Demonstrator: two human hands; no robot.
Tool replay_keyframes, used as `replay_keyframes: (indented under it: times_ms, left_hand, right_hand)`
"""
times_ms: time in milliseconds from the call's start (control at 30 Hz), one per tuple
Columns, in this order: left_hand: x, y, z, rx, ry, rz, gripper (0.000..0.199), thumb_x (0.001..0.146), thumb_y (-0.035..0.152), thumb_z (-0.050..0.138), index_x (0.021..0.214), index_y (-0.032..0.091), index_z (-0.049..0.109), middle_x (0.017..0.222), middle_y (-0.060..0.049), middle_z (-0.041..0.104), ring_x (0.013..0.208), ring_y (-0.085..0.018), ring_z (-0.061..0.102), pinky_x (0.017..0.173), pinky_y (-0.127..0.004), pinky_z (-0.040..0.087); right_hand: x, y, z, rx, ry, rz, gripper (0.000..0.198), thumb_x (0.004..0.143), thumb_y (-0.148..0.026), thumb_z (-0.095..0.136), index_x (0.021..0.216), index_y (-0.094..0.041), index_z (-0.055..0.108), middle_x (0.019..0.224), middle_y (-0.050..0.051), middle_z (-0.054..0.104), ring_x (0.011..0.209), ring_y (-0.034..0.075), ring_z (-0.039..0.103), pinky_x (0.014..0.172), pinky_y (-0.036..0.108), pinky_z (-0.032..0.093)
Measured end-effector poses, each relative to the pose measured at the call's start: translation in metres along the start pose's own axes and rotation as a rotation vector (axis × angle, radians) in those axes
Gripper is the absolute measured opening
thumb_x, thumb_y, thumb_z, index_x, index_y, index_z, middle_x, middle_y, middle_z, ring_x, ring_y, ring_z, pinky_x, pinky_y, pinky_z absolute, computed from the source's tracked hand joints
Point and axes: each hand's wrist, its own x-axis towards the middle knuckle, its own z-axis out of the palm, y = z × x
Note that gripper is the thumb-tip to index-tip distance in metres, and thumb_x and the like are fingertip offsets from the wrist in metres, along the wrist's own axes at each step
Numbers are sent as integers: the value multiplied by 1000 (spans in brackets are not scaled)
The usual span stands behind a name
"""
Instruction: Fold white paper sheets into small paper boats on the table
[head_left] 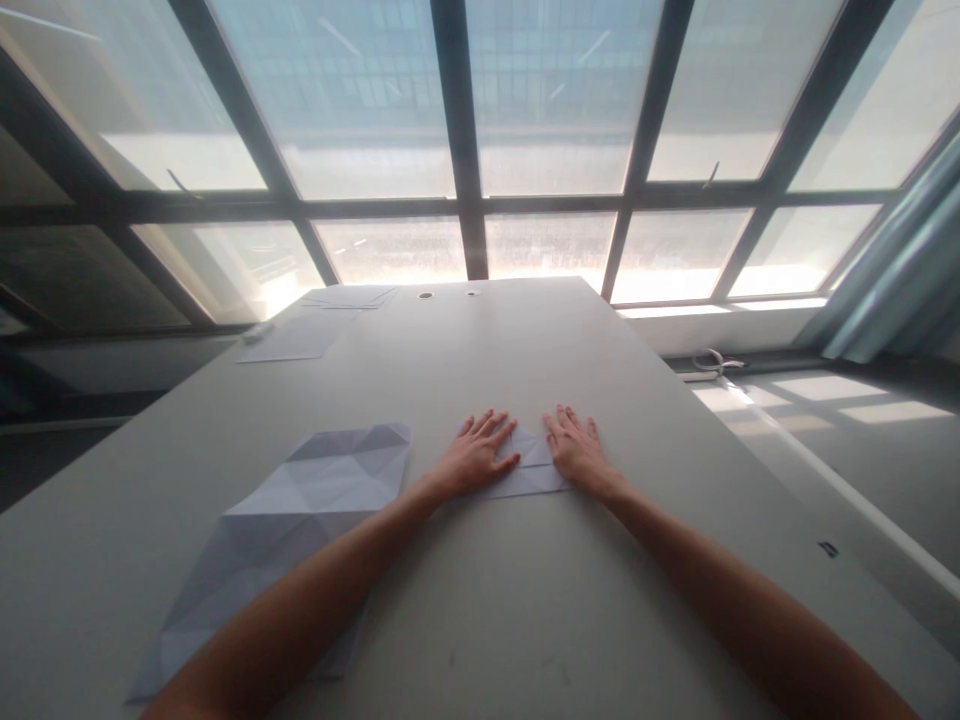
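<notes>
A folded sheet of white paper (pixel 531 468) lies flat on the table, with a triangular flap and a straight band along its near edge. My left hand (pixel 477 453) presses flat on its left part, fingers spread. On its right side rests my right hand (pixel 576 448), palm down with the fingers stretched out. Both hands hide the paper's side edges. Left of them, a larger creased sheet of paper (pixel 315 485) lies opened out, partly covered by my left forearm.
The white table (pixel 525 350) runs toward large windows. At its far left are a flat sheet (pixel 292 338) and a paper with folded edges (pixel 352 297). Two round holes (pixel 425 295) sit near the far edge. A small dark mark (pixel 828 549) is at right.
</notes>
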Motion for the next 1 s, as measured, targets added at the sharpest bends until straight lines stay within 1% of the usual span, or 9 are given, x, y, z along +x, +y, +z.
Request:
replay_keyframes:
  times_ms: [233,333,400,467,533,667,833,900,1000]
  left_hand:
    - [0,1,-1,-12,5,-3,69,94,66,31,152,29,29,159,-3,25,148,-26,14,119,-46,10]
    - [0,2,-2,-9,8,-1,69,94,66,30,152,28,30,159,-4,25,148,-26,14,119,-46,10]
    - [-1,3,-2,-9,12,2,70,94,66,29,152,28,29,159,-4,25,148,-26,14,118,-45,11]
    - [-2,4,-2,-8,21,2,68,95,65,27,152,28,29,159,-4,25,148,-24,13,118,-44,11]
    - [-2,4,-1,-5,27,0,65,97,62,25,152,27,29,159,-4,26,148,-23,13,118,-44,11]
    - [-1,2,2,5,27,-3,63,99,59,24,152,26,28,159,-4,25,149,-22,12,119,-43,9]
    - [-1,2,2,7,17,-8,64,98,59,25,153,25,28,159,-5,25,149,-23,12,119,-44,9]
    - [-1,2,1,7,15,-10,64,98,58,27,153,25,28,159,-5,25,149,-23,13,119,-44,9]
    - [-2,4,-1,4,14,-10,65,97,59,30,153,25,28,159,-6,25,149,-24,13,119,-45,11]
  right_hand:
    - [3,10,-1,114,171,53,48,97,-20,31,142,-13,46,152,17,38,143,27,29,115,55,18]
    - [0,-1,-6,160,239,-35,50,96,-17,30,144,-11,44,152,15,38,144,22,28,117,46,20]
    - [-4,-11,-8,179,204,-179,49,96,-18,32,143,-11,46,150,13,42,143,19,29,118,41,20]
    - [-10,-22,-7,179,105,-333,49,96,-20,35,143,-12,46,149,12,44,142,18,32,118,38,21]
    - [-14,-30,-4,156,22,-405,51,97,-24,35,146,-12,41,152,13,38,142,20,31,118,39,21]
    - [-17,-36,0,93,-57,-389,56,99,-32,32,151,-10,32,156,14,27,145,23,24,119,44,17]
    - [-17,-34,-2,72,-76,-387,58,99,-35,31,151,-9,29,157,15,24,146,25,22,119,46,14]
    - [-16,-35,-5,80,-72,-393,57,99,-33,33,150,-9,31,156,15,27,146,24,23,119,46,15]
    - [-16,-35,-10,105,-45,-409,50,97,-27,37,143,-11,44,151,15,40,143,22,31,119,45,15]
